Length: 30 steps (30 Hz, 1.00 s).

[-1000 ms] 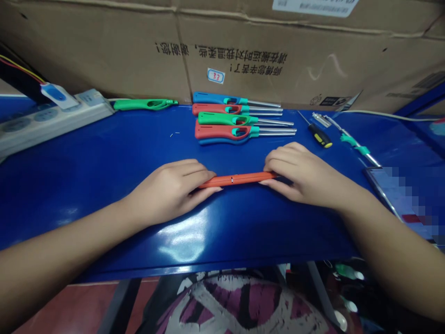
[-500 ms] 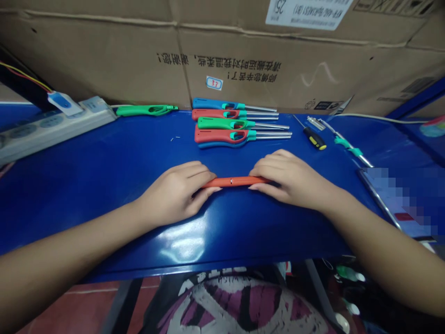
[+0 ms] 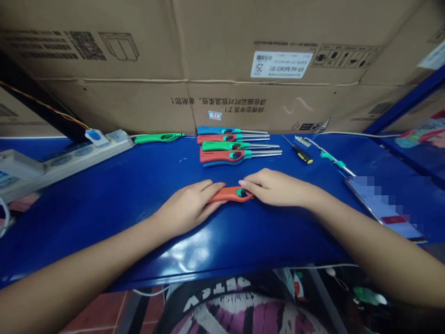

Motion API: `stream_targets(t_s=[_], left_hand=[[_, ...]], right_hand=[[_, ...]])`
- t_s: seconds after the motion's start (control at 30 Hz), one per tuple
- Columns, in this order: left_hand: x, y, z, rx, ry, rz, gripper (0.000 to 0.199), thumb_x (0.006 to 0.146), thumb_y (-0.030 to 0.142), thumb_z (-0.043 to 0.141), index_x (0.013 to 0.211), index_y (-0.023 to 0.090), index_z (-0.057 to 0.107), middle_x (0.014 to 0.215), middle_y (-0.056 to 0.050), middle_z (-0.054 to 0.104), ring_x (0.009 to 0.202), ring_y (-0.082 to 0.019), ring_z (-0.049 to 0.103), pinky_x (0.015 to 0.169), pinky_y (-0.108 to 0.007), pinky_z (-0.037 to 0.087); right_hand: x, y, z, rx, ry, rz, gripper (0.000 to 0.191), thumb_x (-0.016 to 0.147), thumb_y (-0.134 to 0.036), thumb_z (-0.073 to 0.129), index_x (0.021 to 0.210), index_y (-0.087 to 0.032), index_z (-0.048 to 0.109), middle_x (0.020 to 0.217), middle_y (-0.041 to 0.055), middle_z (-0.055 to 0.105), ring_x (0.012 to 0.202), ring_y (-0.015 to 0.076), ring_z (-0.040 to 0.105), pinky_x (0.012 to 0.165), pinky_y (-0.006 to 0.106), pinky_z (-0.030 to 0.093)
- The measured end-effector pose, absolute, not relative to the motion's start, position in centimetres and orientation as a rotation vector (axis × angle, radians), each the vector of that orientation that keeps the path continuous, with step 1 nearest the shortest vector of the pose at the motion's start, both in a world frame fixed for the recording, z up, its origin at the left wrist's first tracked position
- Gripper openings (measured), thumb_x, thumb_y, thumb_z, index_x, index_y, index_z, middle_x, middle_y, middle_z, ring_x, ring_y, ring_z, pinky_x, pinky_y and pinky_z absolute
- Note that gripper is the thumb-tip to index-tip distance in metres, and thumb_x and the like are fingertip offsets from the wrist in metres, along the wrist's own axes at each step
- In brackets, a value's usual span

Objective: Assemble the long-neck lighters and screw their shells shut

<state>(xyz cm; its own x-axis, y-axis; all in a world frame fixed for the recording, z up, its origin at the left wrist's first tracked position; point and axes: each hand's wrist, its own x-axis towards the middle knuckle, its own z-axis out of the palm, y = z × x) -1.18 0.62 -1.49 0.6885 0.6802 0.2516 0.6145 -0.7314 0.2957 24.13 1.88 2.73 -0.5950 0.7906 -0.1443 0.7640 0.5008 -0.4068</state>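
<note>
Between my hands is an orange lighter body (image 3: 231, 194) with a teal trigger, lying sideways just over the blue table; no metal tube shows on it. My left hand (image 3: 191, 202) is closed around its handle end. The thumb and fingers of my right hand (image 3: 274, 186) pinch the other end beside the trigger opening, hiding its tip. Beyond my hands lie several assembled long-neck lighters, among them a red lighter (image 3: 222, 156), a green lighter (image 3: 222, 146) and a blue lighter (image 3: 213, 130), their metal tubes pointing right.
A green lighter body (image 3: 158, 138) lies by the white power strip (image 3: 83, 155) at left. At right are a screwdriver (image 3: 303, 154), metal tubes with teal parts (image 3: 327, 157) and a phone (image 3: 382, 204). A cardboard box (image 3: 139, 97) stands behind the table (image 3: 139, 185).
The orange lighter body has been turned from its narrow edge to its broad side, so the teal trigger shows. My right hand has shifted its grip at the right end. The camera view tilted up.
</note>
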Motion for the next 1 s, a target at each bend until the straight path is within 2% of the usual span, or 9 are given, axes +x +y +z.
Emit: stream_targets(t_s=[0.07, 0.17, 0.23, 0.4, 0.57, 0.73, 0.83, 0.93, 1.0], left_hand=[[-1.4, 0.8, -1.5, 2.770, 1.026, 0.442, 0.036, 0.105, 0.039, 0.050, 0.131, 0.017, 0.061, 0.110, -0.011, 0.074, 0.092, -0.024, 0.074, 0.078, -0.033, 0.058], [-1.2, 0.6, -1.3, 2.787, 0.977, 0.320, 0.036, 0.107, 0.042, 0.045, 0.126, 0.018, 0.064, 0.105, -0.010, 0.077, 0.090, -0.025, 0.075, 0.076, -0.034, 0.058], [-0.9, 0.4, -1.0, 2.766, 0.968, 0.260, 0.038, 0.108, 0.043, 0.041, 0.123, 0.018, 0.065, 0.100, -0.009, 0.078, 0.086, -0.026, 0.076, 0.072, -0.033, 0.057], [-0.8, 0.0, -0.6, 2.681, 0.933, 0.211, 0.037, 0.109, 0.043, 0.039, 0.121, 0.019, 0.065, 0.097, -0.007, 0.077, 0.084, -0.024, 0.076, 0.072, -0.032, 0.055], [-1.4, 0.9, -0.6, 2.739, 0.911, 0.229, 0.038, 0.109, 0.044, 0.039, 0.121, 0.020, 0.066, 0.099, -0.008, 0.078, 0.082, -0.024, 0.075, 0.070, -0.031, 0.054], [-2.1, 1.7, -0.5, 2.806, 0.952, 0.220, 0.043, 0.109, 0.046, 0.037, 0.129, 0.019, 0.063, 0.107, -0.010, 0.079, 0.088, -0.026, 0.077, 0.075, -0.034, 0.057], [-2.2, 1.6, -0.5, 2.789, 0.970, 0.192, 0.043, 0.109, 0.047, 0.036, 0.127, 0.019, 0.062, 0.104, -0.009, 0.078, 0.086, -0.026, 0.076, 0.073, -0.034, 0.057], [-2.0, 1.1, -0.7, 2.786, 1.022, 0.169, 0.040, 0.108, 0.046, 0.038, 0.122, 0.020, 0.064, 0.097, -0.008, 0.077, 0.080, -0.026, 0.076, 0.067, -0.033, 0.056], [-2.0, 0.8, -0.9, 2.817, 1.059, 0.194, 0.038, 0.108, 0.046, 0.040, 0.123, 0.021, 0.064, 0.102, -0.008, 0.077, 0.081, -0.026, 0.076, 0.067, -0.034, 0.056]], right_hand=[[24.4, 1.9, 2.3, -1.304, -2.647, 0.718, 0.047, 0.108, -0.047, 0.036, 0.081, -0.020, 0.063, 0.074, 0.0013, 0.068, 0.065, 0.0153, 0.058, 0.061, 0.028, 0.036], [24.7, 1.5, 1.1, -1.040, -2.717, 0.556, 0.037, 0.105, -0.049, 0.046, 0.117, -0.021, 0.067, 0.108, 0.0066, 0.073, 0.091, 0.0198, 0.067, 0.073, 0.030, 0.044], [24.7, 1.1, 0.5, -0.911, -2.765, 0.424, 0.037, 0.106, -0.044, 0.046, 0.129, -0.020, 0.064, 0.119, 0.0086, 0.071, 0.100, 0.0210, 0.068, 0.075, 0.031, 0.046], [24.3, 0.4, 0.2, -0.863, -2.721, 0.455, 0.031, 0.107, -0.033, 0.043, 0.119, -0.020, 0.068, 0.111, 0.0047, 0.072, 0.097, 0.0181, 0.069, 0.076, 0.030, 0.046], [24.8, 0.7, 1.3, -0.987, -2.762, 0.404, 0.034, 0.106, -0.040, 0.048, 0.125, -0.020, 0.069, 0.113, 0.0055, 0.074, 0.098, 0.0208, 0.070, 0.076, 0.031, 0.047], [26.5, 1.4, 1.6, -1.064, -2.827, 0.231, 0.026, 0.103, -0.030, 0.052, 0.110, -0.018, 0.073, 0.096, 0.0051, 0.076, 0.082, 0.0191, 0.069, 0.069, 0.030, 0.043], [26.8, 1.6, 1.0, -0.996, -2.811, -0.004, 0.031, 0.105, -0.030, 0.047, 0.103, -0.016, 0.075, 0.086, 0.0057, 0.075, 0.074, 0.0182, 0.066, 0.065, 0.031, 0.040], [26.4, 1.4, 0.3, -0.936, -2.781, -0.136, 0.032, 0.106, -0.029, 0.046, 0.104, -0.016, 0.075, 0.085, 0.0053, 0.076, 0.072, 0.0177, 0.066, 0.066, 0.032, 0.038], [25.9, 1.2, 0.1, -0.920, -2.775, -0.152, 0.032, 0.107, -0.030, 0.045, 0.107, -0.017, 0.074, 0.089, 0.0046, 0.077, 0.074, 0.0173, 0.067, 0.068, 0.032, 0.039]])
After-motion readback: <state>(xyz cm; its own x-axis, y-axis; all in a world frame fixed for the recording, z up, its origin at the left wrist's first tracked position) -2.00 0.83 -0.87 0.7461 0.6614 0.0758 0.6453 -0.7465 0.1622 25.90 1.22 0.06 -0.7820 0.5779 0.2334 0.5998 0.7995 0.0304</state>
